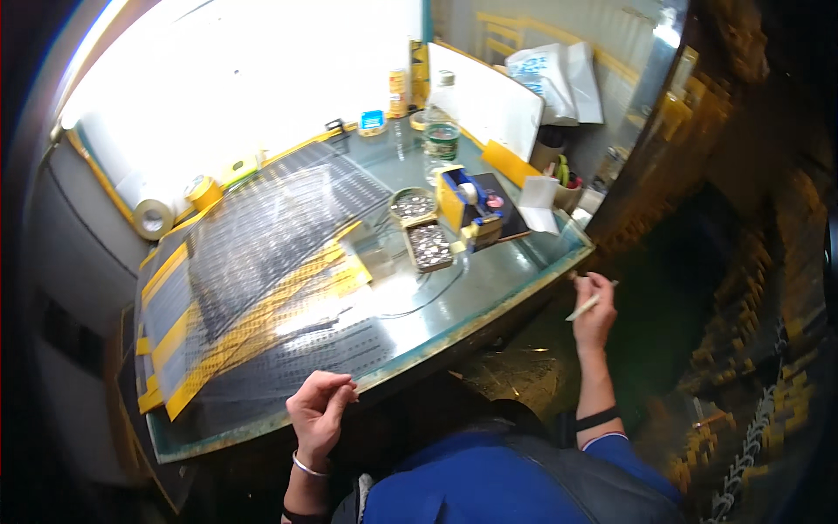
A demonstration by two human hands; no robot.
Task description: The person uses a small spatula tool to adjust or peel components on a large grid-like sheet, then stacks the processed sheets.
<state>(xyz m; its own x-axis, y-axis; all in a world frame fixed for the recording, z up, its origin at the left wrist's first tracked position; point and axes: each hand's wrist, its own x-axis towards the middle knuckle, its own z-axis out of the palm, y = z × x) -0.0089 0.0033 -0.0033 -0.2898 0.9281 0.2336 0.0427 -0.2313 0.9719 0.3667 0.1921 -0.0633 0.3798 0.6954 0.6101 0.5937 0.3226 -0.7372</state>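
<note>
My left hand [320,412] is at the table's near edge, fingers curled and thumb pressed to the fingertips; whatever is in the pinch, if anything, is too small to make out. Off the table's right corner, my right hand [595,307] grips a slim whitish stick [583,308] that pokes out past the fingers. Whether it is a pen or some other tool, I cannot tell. On the glass-topped table [489,288], a round tin [412,204] and a rectangular tin [429,246] hold many small shiny pieces. Dark perforated sheets [262,227] lie over yellow-edged sheets [179,349] at left.
Behind the tins stand a blue tape dispenser [471,196] and a clear bottle [442,131]. Tape rolls [154,218] sit along the back left edge. A white board [489,100] leans at the back, near a pen holder [567,194]. Yellow pieces fill the dark right side.
</note>
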